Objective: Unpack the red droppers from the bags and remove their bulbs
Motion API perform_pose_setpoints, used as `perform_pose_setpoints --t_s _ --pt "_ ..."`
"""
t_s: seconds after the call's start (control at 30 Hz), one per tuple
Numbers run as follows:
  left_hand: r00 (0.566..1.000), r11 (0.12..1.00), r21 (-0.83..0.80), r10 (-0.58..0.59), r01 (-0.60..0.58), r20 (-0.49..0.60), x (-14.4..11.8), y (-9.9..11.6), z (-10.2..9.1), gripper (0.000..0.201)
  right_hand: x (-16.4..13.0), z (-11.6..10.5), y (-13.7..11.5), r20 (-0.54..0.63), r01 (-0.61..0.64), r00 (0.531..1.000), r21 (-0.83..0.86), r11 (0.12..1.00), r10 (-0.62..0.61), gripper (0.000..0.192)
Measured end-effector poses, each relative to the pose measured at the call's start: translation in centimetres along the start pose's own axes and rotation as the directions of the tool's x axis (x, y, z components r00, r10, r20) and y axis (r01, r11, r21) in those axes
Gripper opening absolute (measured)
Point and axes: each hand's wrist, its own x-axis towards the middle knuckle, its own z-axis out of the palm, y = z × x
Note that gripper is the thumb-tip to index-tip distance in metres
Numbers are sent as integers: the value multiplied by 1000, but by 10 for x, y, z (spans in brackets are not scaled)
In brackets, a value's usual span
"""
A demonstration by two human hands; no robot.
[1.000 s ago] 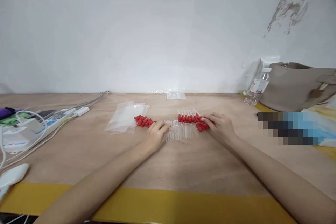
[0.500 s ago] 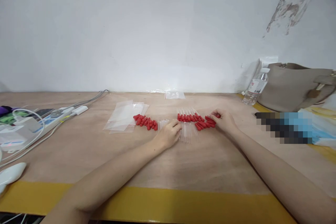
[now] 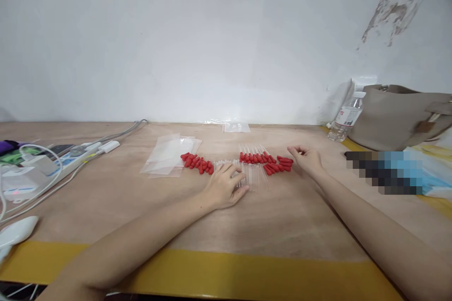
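Clear thin tubes (image 3: pixel 252 176), which look like glass dropper tubes, lie side by side in the middle of the table. My left hand (image 3: pixel 226 186) rests over their left part with its fingers spread, hiding some of them. Red rubber bulbs form a left cluster (image 3: pixel 198 163) and a right cluster (image 3: pixel 278 166). A further row of red bulbs (image 3: pixel 257 157) lies behind the tubes, with thin clear stems pointing to the wall. Just right of the bulbs is my right hand (image 3: pixel 308 160), fingers loosely bent and apart, nothing seen in them.
Flat clear plastic bags (image 3: pixel 162 155) lie left of the bulbs, and another small bag (image 3: pixel 236 127) is by the wall. A power strip (image 3: pixel 49 176) with cables occupies the left side. At right stand a water bottle (image 3: pixel 348 117) and a grey handbag (image 3: pixel 399 117).
My right hand has drawn back to the right, off the red bulbs. My left hand has opened from a closed pose and spread over the tubes. The view has shifted slightly.
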Motion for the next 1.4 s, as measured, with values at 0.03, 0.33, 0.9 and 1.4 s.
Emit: perform_pose_setpoints --t_s 0.03,0.33,0.9,1.4 --pt "1000 1000 7 2 -2 7 -4 -1 -2 24 1 -1 -5 22 1 1000 -10 1000 -1 42" --pt "995 996 -15 -93 92 -30 -20 -7 -8 18 16 21 -73 245 -54 958 -356 933 148 32" --pt "995 1000 -16 -19 18 -96 -20 -13 -4 35 -8 2 -99 317 63 948 -201 978 4 24" --pt "961 945 235 258 -229 -97 -14 -12 -5 15 -113 23 -93 62 807 590 -31 590 -805 18"
